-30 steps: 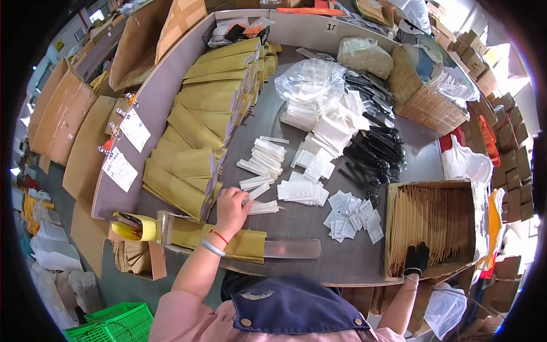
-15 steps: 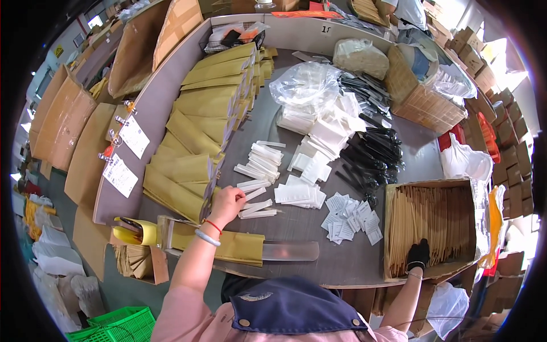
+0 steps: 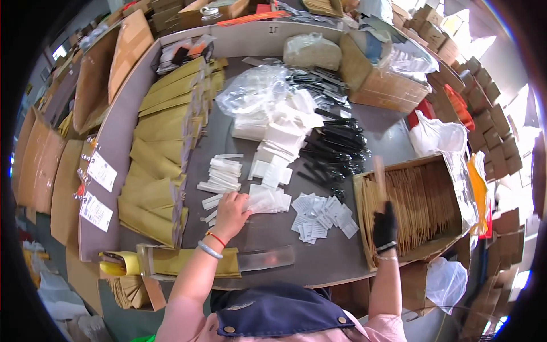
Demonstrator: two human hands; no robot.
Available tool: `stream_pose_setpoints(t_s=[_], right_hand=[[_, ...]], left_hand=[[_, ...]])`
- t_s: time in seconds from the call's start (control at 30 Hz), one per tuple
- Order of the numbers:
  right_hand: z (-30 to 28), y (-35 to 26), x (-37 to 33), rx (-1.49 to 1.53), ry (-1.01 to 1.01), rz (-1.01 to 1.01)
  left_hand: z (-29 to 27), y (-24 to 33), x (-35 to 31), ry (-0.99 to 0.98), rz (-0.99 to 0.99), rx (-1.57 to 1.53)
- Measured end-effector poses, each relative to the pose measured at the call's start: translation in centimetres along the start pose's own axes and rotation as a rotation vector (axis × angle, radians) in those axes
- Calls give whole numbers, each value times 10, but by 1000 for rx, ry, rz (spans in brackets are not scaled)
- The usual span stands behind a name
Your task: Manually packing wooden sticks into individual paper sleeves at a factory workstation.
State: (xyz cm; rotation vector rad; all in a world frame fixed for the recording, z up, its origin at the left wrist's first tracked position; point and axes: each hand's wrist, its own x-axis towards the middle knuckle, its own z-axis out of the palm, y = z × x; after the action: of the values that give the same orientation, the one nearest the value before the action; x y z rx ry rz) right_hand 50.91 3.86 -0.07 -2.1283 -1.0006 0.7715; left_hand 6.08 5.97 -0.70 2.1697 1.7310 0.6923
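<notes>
My left hand [image 3: 231, 214], bare with a red string and a pale bangle at the wrist, has thumb and fingers closing on the left edge of a flat white packet [image 3: 263, 199]. Beside it lie narrow white packets [image 3: 221, 175]. In a black glove, my right hand [image 3: 385, 229] grips a thin brown strip [image 3: 379, 175], upright and smeared by motion. This strip rises over the left part of a cardboard box [image 3: 411, 254] packed with similar thin brown pieces [image 3: 424, 211] standing on edge.
Yellow-brown envelopes [image 3: 159, 142] overlap along the left. Printed white slips [image 3: 322, 218], black wrapped pieces [image 3: 336, 151] and a clear plastic bag [image 3: 253, 91] lie on the table. A yellow-brown envelope with a clear strip [image 3: 265, 258] lies at the front edge. Another carton [image 3: 393, 91] stands back right.
My left hand has moved from the narrow packets right to the flat ones. My right hand has lifted a brown strip from the box. The whole view has shifted.
</notes>
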Motion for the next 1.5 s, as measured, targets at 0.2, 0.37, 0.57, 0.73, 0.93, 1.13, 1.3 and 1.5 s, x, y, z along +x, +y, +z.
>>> stream_pose_setpoints(t_s=[0.2, 0.37, 0.57, 0.73, 0.93, 1.13, 1.3, 1.5], right_hand=[[61, -93, -4, -363, -102, -461], [77, -103, 12, -781, -163, -478], [75, -106, 4, -774, -132, -526], [51, -104, -10, -651, 12, -643], [17, -83, -43, -26, 81, -564], [16, -69, -64, 121, -40, -444], [24, -64, -96, 37, -469, -438], [56, -51, -121, -10, -624, -573]], left_hand=[[-20, 28, 1, -135, -124, -332], [-34, 54, -64, -488, -60, -344], [-2, 80, -31, -7, 131, -319], [72, 105, 42, 64, -16, -82], [79, 105, 54, -37, -45, -6], [16, 99, 47, -27, -83, -548], [-35, 60, -51, -518, -82, -327], [-26, 65, -117, -136, 138, -15]])
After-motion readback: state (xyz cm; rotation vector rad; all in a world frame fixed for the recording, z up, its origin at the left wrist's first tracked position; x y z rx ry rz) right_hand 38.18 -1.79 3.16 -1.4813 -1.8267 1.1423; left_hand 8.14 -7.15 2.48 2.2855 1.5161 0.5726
